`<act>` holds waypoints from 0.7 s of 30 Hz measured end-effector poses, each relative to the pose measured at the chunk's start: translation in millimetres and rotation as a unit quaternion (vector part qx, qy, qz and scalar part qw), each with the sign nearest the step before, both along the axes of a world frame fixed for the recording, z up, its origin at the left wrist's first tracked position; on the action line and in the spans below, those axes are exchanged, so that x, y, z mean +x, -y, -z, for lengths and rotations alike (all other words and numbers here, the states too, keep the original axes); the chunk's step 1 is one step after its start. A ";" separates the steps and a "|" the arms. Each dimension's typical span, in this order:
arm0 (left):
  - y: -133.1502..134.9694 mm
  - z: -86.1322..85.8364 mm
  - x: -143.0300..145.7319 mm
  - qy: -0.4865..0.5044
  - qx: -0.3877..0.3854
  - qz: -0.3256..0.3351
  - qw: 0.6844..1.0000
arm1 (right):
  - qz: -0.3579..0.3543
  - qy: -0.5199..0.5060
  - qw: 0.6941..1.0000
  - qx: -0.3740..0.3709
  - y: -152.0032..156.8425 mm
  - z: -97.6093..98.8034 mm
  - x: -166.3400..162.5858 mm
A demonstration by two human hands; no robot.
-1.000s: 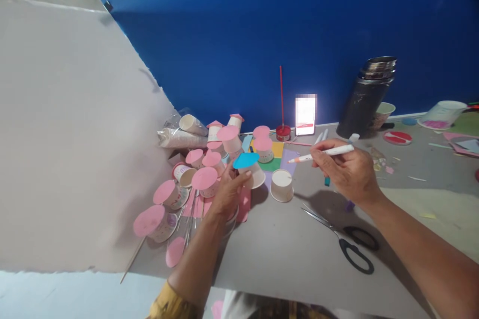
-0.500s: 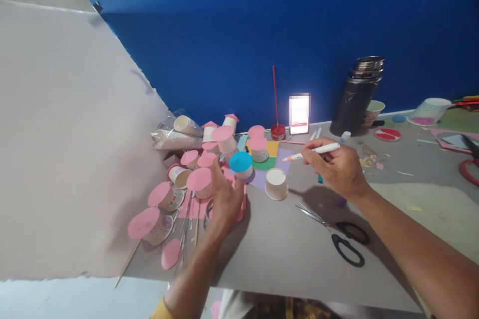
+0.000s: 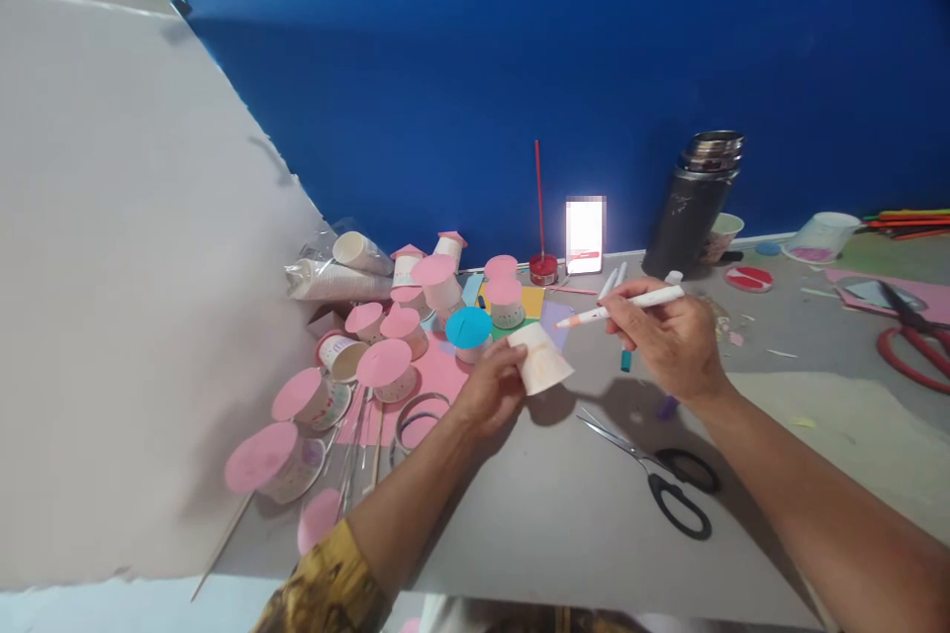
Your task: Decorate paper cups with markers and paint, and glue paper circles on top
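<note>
Head view, one held cup [image 3: 540, 361], one held marker [image 3: 589, 316]

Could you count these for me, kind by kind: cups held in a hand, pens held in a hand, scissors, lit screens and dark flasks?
Held cup: 1, in the left hand
Held pen: 1, in the right hand
Scissors: 2, one black-handled pair, one red-handled pair
Lit screen: 1
Dark flask: 1
Total: 6
</note>
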State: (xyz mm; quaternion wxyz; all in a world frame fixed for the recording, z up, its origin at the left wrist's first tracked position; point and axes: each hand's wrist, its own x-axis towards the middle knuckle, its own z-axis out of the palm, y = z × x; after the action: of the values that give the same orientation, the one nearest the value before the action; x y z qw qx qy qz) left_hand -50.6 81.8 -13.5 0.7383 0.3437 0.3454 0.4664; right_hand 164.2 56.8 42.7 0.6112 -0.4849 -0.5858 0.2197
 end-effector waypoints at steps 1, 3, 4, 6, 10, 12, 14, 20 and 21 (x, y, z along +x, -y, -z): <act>0.2 -0.5 -2.4 0.038 -0.040 0.020 0.998 | -0.006 0.000 1.000 -0.003 1.2 0.2 -0.7; 1.3 -0.3 -6.6 0.091 -0.099 0.054 0.990 | -0.023 0.014 1.000 -0.017 4.0 0.8 -3.0; 1.8 0.3 -8.2 0.108 -0.114 0.065 0.985 | -0.031 0.024 0.999 -0.024 5.4 1.3 -4.4; 2.0 2.3 -10.0 0.129 -0.128 0.072 0.981 | -0.041 0.042 0.998 -0.034 8.1 2.6 -7.1; 2.0 4.7 -8.9 0.132 -0.146 0.061 0.978 | -0.049 0.062 0.996 -0.030 12.9 5.3 -10.3; 3.4 3.3 -7.4 0.127 -0.152 0.059 0.978 | -0.051 0.084 0.995 -0.025 14.9 5.9 -11.2; 5.2 0.5 -6.1 0.127 -0.152 0.055 0.979 | -0.055 0.110 0.992 -0.016 16.3 6.1 -12.2; 7.7 -4.9 -6.3 0.129 -0.155 0.016 0.979 | -0.077 0.147 0.986 -0.009 17.5 4.7 -15.4; 8.0 -4.3 -6.5 0.128 -0.152 0.013 0.980 | -0.080 0.146 0.986 -0.010 17.4 4.8 -15.9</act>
State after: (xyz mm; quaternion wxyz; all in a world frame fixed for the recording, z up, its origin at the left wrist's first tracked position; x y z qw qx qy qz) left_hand -57.2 73.9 -9.2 0.8258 0.1697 0.3107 0.4391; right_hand 148.3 39.4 37.9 0.4946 -0.4693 -0.7037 0.2001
